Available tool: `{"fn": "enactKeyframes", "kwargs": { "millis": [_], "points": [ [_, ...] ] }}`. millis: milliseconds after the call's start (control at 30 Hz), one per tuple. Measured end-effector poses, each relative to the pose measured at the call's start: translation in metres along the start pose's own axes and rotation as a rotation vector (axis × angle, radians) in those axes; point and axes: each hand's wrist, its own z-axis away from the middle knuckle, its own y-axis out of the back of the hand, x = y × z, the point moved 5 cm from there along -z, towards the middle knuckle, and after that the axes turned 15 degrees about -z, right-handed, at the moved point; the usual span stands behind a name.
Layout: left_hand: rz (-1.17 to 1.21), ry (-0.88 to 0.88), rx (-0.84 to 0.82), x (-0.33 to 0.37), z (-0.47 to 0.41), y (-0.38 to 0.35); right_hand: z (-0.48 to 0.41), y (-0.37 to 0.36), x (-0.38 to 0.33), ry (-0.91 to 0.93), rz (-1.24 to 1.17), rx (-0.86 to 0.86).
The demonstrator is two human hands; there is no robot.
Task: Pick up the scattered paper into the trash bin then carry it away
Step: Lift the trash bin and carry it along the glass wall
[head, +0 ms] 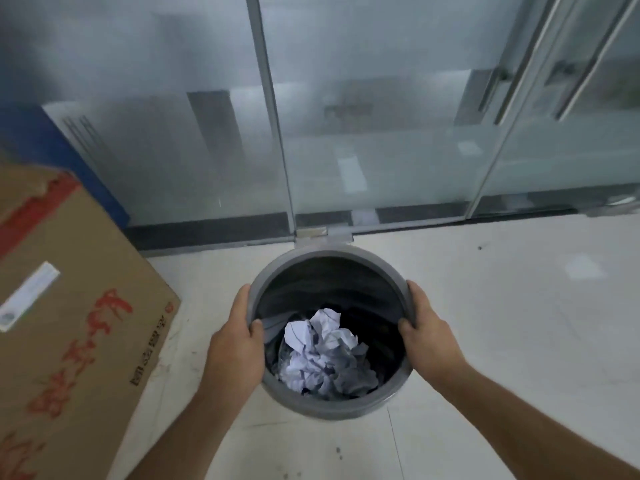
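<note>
A round grey trash bin with a dark liner is in front of me over the pale tiled floor. Crumpled white paper lies in a heap at its bottom. My left hand grips the bin's left rim, thumb inside and fingers outside. On the opposite rim my right hand holds on the same way. Whether the bin rests on the floor or hangs just above it I cannot tell.
A large brown cardboard box with red lettering stands close on the left. Frosted glass partitions with a metal post run across just beyond the bin, and a glass door with bar handles is at the right. Open tiled floor lies to the right.
</note>
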Motion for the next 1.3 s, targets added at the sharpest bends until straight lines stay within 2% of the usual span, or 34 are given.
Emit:
{"fn": "enactKeyframes", "kwargs": {
  "millis": [200,300,433,533,767,967,1133,1300],
  "points": [
    [0.055,-0.016,0.065,0.151,-0.011,0.222,0.003,0.121,-0.248,0.122,0.002,0.039],
    [0.08,-0.043,0.155,0.218,-0.008,0.322,0.009,0.175,-0.359,0.197,0.0,0.062],
    [0.151,-0.095,0.263,0.286,0.015,0.431,0.033,0.233,-0.478,0.311,-0.039,0.108],
    [0.212,-0.127,0.309,0.313,0.041,0.484,0.06,0.261,-0.529,0.349,-0.124,0.125],
    [0.251,-0.112,0.291,0.315,0.083,0.521,0.098,0.267,-0.557,0.352,-0.202,0.073],
    [0.274,-0.228,0.192,0.341,0.096,0.521,0.124,0.295,-0.548,0.311,-0.226,0.107],
    [0.288,-0.336,0.072,0.394,0.094,0.489,0.147,0.357,-0.517,0.272,-0.199,0.284],
    [0.257,-0.496,-0.118,0.466,0.101,0.417,0.186,0.441,-0.459,0.206,-0.183,0.525]
  ]
}}
